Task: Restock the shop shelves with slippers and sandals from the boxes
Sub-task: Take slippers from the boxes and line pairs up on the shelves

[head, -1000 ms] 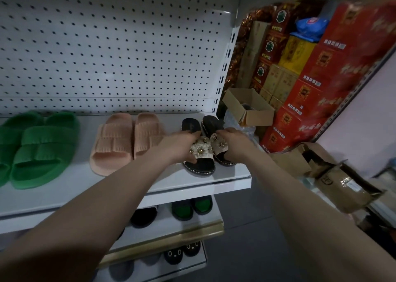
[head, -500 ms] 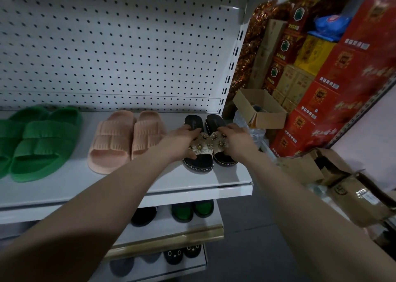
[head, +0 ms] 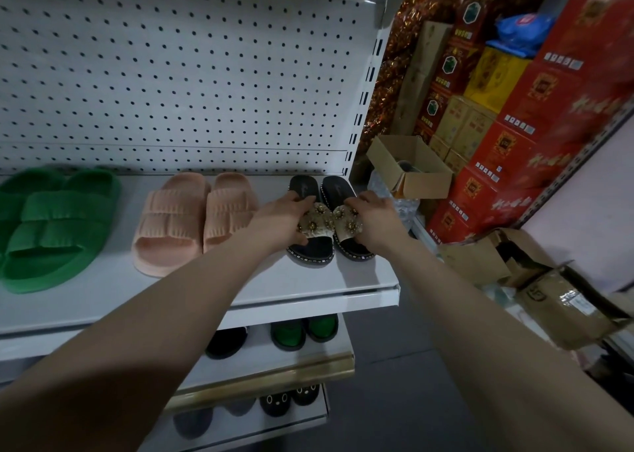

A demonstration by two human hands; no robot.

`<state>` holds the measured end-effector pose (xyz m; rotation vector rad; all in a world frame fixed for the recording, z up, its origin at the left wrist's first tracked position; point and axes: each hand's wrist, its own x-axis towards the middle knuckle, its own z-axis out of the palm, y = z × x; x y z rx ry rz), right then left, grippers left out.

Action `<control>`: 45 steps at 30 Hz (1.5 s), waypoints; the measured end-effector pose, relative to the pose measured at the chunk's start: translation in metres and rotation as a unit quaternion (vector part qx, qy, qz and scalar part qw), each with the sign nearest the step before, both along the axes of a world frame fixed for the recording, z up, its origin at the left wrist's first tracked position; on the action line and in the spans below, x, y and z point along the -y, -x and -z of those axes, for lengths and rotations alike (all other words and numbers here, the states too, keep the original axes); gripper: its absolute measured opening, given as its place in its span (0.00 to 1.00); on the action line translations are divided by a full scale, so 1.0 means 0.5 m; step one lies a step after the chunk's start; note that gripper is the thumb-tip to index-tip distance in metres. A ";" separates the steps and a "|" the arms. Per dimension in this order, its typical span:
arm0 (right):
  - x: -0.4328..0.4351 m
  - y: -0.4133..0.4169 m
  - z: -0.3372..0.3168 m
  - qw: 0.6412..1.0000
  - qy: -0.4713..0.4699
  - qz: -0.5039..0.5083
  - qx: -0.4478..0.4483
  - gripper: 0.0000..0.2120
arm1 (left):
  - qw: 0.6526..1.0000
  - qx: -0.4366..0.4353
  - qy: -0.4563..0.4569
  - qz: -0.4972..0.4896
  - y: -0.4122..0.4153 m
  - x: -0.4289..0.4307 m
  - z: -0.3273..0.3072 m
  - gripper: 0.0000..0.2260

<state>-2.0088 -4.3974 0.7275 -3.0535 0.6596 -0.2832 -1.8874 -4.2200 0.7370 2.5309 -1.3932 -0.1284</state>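
Note:
Two black sandals with beige jewelled straps lie side by side at the right end of the white shelf [head: 363, 280]. My left hand [head: 281, 218] grips the strap of the left sandal [head: 305, 189], fingers curled over it. My right hand [head: 372, 220] grips the strap of the right sandal [head: 338, 187] the same way. Both soles rest flat on the shelf, heels toward the pegboard.
A pink pair of slippers [head: 185, 221] and a green pair [head: 51, 228] sit further left on the same shelf. Lower shelves [head: 329, 355] hold dark and green slippers. Open cardboard boxes [head: 411, 167] and red cartons [head: 514, 163] stand at the right; more opened boxes [head: 549, 280] lie on the floor.
Both hands have pushed the black sandals a little further back on the shelf and closer together. The camera view has shifted slightly.

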 end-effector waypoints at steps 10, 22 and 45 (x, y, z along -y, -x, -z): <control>-0.033 0.022 -0.023 0.998 -0.050 0.014 -0.028 0.38 | 0.999 0.011 0.035 -0.010 0.026 -0.020 -0.008 0.42; -0.154 0.100 -0.041 0.988 -0.031 0.052 0.144 0.31 | 0.988 0.029 0.147 0.045 0.099 -0.101 -0.037 0.30; -0.393 0.229 0.177 0.972 -0.055 0.117 0.195 0.10 | 0.971 -0.095 0.092 0.200 0.198 -0.290 0.200 0.17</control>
